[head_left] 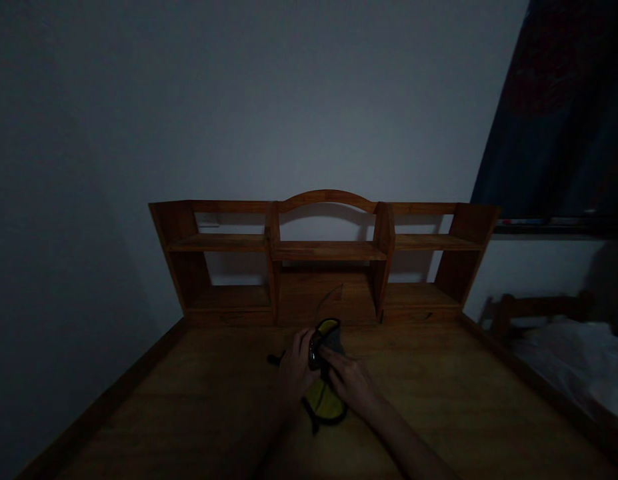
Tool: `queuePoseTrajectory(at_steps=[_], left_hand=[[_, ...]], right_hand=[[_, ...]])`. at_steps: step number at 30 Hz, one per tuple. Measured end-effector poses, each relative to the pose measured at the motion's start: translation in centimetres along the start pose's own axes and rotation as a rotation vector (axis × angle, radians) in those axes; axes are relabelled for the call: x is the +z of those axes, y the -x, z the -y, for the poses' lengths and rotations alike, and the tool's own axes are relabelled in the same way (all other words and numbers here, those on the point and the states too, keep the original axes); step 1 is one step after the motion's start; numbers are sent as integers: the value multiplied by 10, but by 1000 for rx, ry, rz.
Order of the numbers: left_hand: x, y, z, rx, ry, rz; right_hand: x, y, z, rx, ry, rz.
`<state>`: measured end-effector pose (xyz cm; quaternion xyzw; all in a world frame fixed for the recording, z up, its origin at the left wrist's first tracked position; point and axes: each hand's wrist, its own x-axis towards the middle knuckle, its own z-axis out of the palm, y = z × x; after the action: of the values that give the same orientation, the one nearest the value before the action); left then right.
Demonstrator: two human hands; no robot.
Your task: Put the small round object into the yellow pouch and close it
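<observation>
Both my hands meet over the middle of a wooden desk (189,413) in dim light. My left hand (295,370) curls round the left side of a small dark pouch with a yellow lining (327,396). My right hand (349,381) lies on the pouch with fingers pressed to a small dark object at the pouch's mouth, which is too dim to name. A dark cord end sticks out to the left of my left hand.
A wooden shelf unit (329,251) with several bare compartments stands at the desk's back against a pale wall. A bed with a wooden headboard (539,308) and white bedding is at the right. A dark curtain (563,120) hangs upper right.
</observation>
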<state>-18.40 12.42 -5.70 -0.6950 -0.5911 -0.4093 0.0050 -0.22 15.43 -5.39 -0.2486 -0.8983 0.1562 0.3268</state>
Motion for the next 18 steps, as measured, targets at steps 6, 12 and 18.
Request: queuePoseTrajectory(at_steps=[6,12,18], left_hand=[[0,0,0,1,-1,-5],[1,0,-1,-8,4,-18],[2,0,0,-21,15,1]], right_hand=[[-2,0,2,9,-1,6],[-3,0,3,11,3,0],[-5,0,4,13,1,4]])
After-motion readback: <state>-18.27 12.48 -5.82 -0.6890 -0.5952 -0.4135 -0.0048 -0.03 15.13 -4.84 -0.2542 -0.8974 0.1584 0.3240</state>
